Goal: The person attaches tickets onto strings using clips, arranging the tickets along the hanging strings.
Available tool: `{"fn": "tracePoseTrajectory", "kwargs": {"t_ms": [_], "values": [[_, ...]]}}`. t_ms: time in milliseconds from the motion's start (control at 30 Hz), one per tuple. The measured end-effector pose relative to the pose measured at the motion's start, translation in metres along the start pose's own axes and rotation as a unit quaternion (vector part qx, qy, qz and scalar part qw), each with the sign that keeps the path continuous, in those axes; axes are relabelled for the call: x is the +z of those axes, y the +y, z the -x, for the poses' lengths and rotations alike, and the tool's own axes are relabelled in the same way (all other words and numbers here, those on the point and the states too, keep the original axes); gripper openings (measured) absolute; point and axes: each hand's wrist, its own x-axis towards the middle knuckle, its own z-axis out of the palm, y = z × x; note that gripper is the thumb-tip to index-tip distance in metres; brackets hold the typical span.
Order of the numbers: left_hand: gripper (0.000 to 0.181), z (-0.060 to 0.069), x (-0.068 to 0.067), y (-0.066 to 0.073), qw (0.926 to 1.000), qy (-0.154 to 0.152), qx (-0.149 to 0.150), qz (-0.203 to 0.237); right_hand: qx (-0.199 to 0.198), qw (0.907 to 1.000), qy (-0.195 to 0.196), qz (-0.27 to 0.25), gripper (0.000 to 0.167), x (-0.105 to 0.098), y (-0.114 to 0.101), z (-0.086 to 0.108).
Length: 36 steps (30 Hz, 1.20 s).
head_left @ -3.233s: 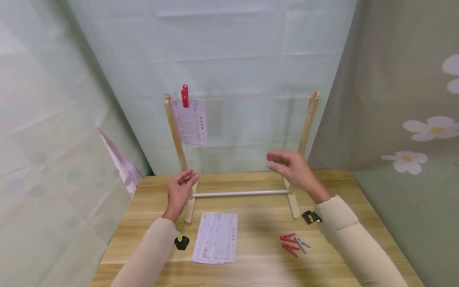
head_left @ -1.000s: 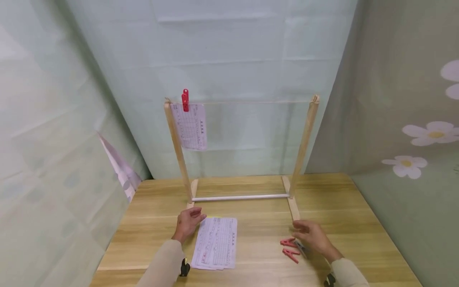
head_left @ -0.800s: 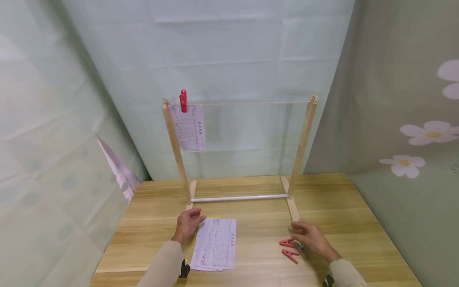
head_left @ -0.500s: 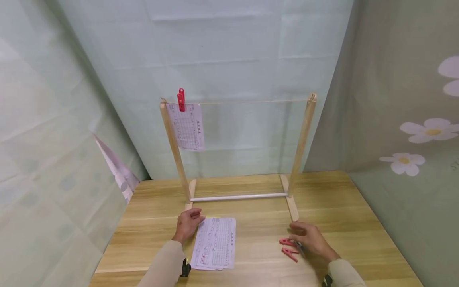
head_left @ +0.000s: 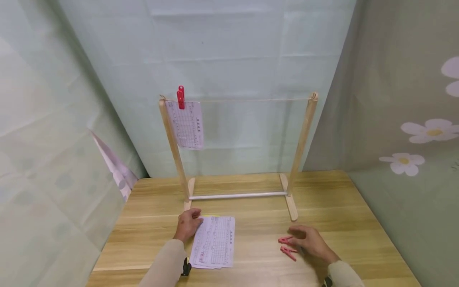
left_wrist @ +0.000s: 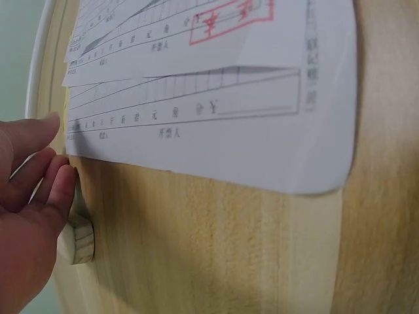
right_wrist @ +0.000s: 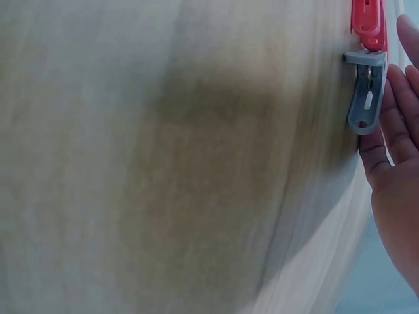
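Observation:
Beside the upper left corner of a stack of printed paper slips [head_left: 215,243] is my left hand [head_left: 188,225], its thumb at the paper's edge. In the left wrist view, the thumb and loosely bent fingers of this hand [left_wrist: 33,190] stand apart at the slips' corner [left_wrist: 196,137]. My right hand [head_left: 310,241] lies low over the clothespins, thumb and fingers apart. Two red clothespins [head_left: 288,253] show by its fingertips. The grey clothespin [right_wrist: 366,98] is beside the fingers in the right wrist view, but mostly hidden under the hand in the head view.
Behind the hands stands a wooden frame [head_left: 301,143] with a string [head_left: 251,100] across its top and a white rod [head_left: 236,195] low down. A red clothespin [head_left: 181,97] holds one slip [head_left: 188,127] on the string's left end. Cloth walls [head_left: 229,48] surround the table [head_left: 340,223].
Both hands have come down from in front of the frame, the left to the slips, the right to the clothespins. Lately the right hand has shifted slightly and covers more of the grey clothespin.

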Motion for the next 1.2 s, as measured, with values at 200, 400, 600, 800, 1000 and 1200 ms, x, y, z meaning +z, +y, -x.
{"fn": "tracePoseTrajectory", "kwargs": {"t_ms": [200,400,600,800,1000,1200], "values": [[0.032,0.0009,0.0024,-0.0009,1.0,0.005,-0.005,-0.007,0.013,0.9998,-0.016,-0.005,0.043,-0.0008,-0.0014,0.0034],[0.029,0.0003,0.0052,-0.0001,0.9992,0.024,-0.01,-0.029,-0.012,0.9996,-0.02,0.017,0.041,0.0003,-0.0015,0.0041],[0.027,-0.0011,0.0063,0.0043,0.9986,0.025,-0.018,-0.044,-0.028,0.999,-0.01,0.033,0.037,0.0022,-0.002,0.0054],[0.028,-0.0018,0.0066,0.0051,0.9979,0.025,-0.016,-0.058,-0.015,0.9989,-0.008,0.043,0.035,0.0034,-0.0018,0.0044],[0.024,0.0005,0.0074,0.0072,0.9968,0.025,0.01,-0.075,-0.004,0.9994,-0.011,0.032,0.036,0.0032,-0.0041,0.0043],[0.026,0.001,0.009,0.0079,0.9973,0.032,0.02,-0.063,-0.013,0.9997,-0.008,0.017,0.034,0.0021,-0.0079,0.0023]]}}
